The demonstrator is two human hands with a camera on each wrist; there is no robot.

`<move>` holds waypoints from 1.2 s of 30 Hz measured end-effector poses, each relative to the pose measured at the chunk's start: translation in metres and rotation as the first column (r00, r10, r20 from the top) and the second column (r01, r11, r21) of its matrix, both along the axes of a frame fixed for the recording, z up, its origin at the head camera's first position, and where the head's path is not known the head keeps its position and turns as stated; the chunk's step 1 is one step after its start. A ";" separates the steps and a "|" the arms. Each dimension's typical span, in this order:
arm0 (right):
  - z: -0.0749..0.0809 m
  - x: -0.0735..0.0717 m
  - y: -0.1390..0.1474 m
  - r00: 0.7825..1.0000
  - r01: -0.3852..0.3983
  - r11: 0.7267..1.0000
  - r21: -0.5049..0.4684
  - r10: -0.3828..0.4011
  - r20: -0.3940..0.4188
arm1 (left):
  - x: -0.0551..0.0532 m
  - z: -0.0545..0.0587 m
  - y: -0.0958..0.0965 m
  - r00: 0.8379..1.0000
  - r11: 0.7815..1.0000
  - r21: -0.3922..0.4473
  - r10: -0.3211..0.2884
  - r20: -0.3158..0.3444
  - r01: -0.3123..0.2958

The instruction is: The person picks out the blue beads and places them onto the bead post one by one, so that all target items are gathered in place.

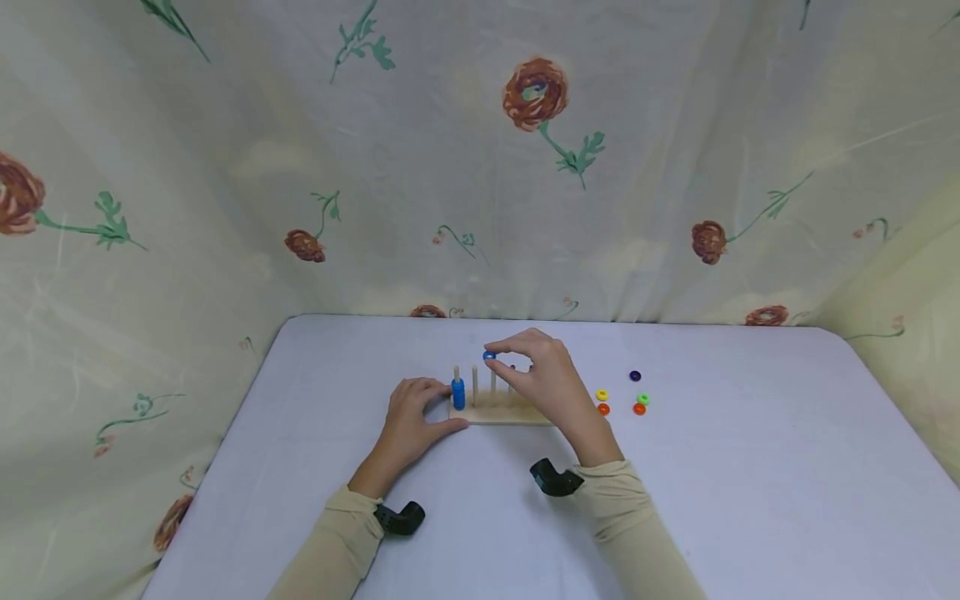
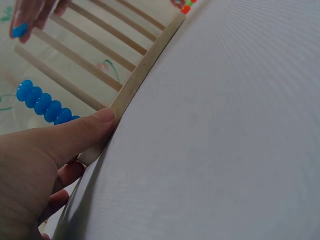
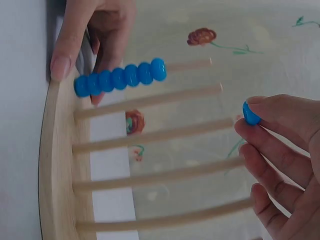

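Observation:
A wooden peg stand [image 1: 498, 414] with a row of upright pegs stands on the table. Several blue beads [image 3: 119, 79] are stacked on its leftmost peg, whose bare tip sticks out above them. My left hand [image 1: 411, 419] grips the left end of the base, the thumb [image 2: 90, 131] on the front edge and the fingers partly hidden behind. Above the pegs, my right hand [image 1: 550, 379] pinches one blue bead [image 3: 250, 114] between thumb and fingertips. That bead is apart from the pegs, near the tips of the second and third ones in the right wrist view. The right hand hides part of the stand in the head view.
Right of the stand lie loose beads: a yellow bead [image 1: 602, 395], an orange bead [image 1: 640, 409], a green bead [image 1: 642, 399], a dark purple bead [image 1: 635, 376] and another orange bead [image 1: 603, 409]. A flowered curtain [image 1: 480, 167] hangs behind the white table [image 1: 750, 467].

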State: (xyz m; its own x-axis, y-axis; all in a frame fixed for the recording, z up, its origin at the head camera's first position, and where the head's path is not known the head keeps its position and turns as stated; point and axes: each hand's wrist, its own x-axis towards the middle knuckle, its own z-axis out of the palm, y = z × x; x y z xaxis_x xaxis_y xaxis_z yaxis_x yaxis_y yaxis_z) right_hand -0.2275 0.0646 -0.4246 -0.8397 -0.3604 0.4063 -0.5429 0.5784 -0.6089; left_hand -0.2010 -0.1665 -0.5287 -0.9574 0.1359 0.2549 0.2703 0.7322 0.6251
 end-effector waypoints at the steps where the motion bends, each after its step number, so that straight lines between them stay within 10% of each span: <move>1: 0.000 0.001 -0.003 1.000 -0.005 1.000 0.002 0.005 0.004 | 0.000 0.000 0.000 1.000 1.000 -0.003 0.001 0.001 -0.001; 36: -0.015 0.003 -0.045 0.992 -0.029 0.997 0.075 0.038 -0.120 | -0.004 -0.004 -0.002 1.000 1.000 0.006 -0.005 -0.019 0.005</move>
State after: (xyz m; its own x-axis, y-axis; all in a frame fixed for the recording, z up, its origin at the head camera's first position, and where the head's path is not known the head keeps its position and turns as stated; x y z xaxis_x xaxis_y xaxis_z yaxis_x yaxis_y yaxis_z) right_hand -0.2242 0.0196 -0.4397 -0.7726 -0.4203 0.4758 -0.6301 0.5990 -0.4940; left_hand -0.2053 -0.1689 -0.5325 -0.9518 0.1390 0.2735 0.2856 0.7273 0.6241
